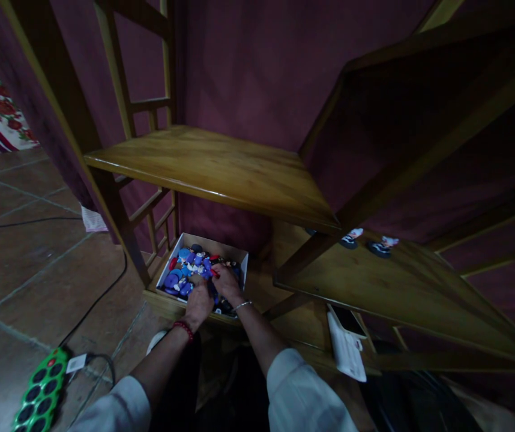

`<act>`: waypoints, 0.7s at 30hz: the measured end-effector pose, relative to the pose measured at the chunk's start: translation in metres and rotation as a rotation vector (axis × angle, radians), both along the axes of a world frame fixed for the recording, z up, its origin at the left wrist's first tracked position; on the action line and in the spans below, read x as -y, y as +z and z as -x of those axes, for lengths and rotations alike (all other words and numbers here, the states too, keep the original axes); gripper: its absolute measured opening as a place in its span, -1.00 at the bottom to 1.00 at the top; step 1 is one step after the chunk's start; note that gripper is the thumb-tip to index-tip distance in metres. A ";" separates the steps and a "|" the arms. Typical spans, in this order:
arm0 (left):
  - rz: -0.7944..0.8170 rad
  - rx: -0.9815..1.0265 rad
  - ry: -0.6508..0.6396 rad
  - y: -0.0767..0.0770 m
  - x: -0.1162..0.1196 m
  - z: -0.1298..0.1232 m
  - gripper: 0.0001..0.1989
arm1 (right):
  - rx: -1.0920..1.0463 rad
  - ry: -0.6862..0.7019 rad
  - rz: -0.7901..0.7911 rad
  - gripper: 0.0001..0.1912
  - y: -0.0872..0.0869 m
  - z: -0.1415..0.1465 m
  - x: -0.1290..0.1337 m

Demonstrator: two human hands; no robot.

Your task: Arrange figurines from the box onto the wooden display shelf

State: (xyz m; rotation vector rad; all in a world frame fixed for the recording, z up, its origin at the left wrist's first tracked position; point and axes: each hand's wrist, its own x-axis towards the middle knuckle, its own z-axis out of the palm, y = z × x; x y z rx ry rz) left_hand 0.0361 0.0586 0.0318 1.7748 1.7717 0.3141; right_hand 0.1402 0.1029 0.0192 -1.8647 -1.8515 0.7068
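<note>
A shallow white cardboard box (177, 247) sits on the lowest wooden shelf, filled with small toy figurines (194, 264) in blue, purple, black and red on round bases. Both of my hands reach down into it. My left hand (200, 303), with a red bead bracelet at the wrist, is closed over the near part of the pile; its fingertips are hidden. Just right of it, my right hand (227, 283), wearing a silver bracelet, has its fingers bent together at a small figurine with a red part (215, 273).
Above the box juts a wooden shelf board (221, 168). On a shelf (401, 282) to the right stand a few small figurines (381, 246). A dark phone (347, 320) and a white packet (345, 351) lie lower right. A green power strip (41, 390) with cables rests on the tiled floor.
</note>
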 end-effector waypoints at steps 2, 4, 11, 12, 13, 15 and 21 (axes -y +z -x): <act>-0.027 0.017 0.031 -0.001 -0.001 0.000 -0.64 | -0.033 0.050 0.006 -0.73 0.003 0.000 0.005; -0.071 0.027 0.046 -0.003 -0.003 0.000 -0.58 | -0.052 0.131 0.007 -0.74 0.007 0.002 0.010; -0.105 -0.041 0.045 -0.008 -0.004 0.000 -0.60 | -0.043 0.026 -0.060 -0.65 0.008 -0.004 0.017; -0.108 -0.051 0.040 -0.008 -0.003 0.000 -0.60 | -0.029 -0.030 -0.088 -0.65 0.005 -0.008 0.017; -0.113 -0.055 0.032 -0.008 -0.002 0.000 -0.60 | -0.012 -0.083 -0.119 -0.65 0.003 -0.012 0.016; -0.134 -0.046 0.023 -0.010 0.000 0.001 -0.56 | 0.019 -0.176 -0.148 -0.65 -0.001 -0.020 0.014; -0.217 0.013 0.041 -0.020 0.004 0.004 -0.57 | 0.037 -0.199 -0.112 -0.60 -0.009 -0.026 0.003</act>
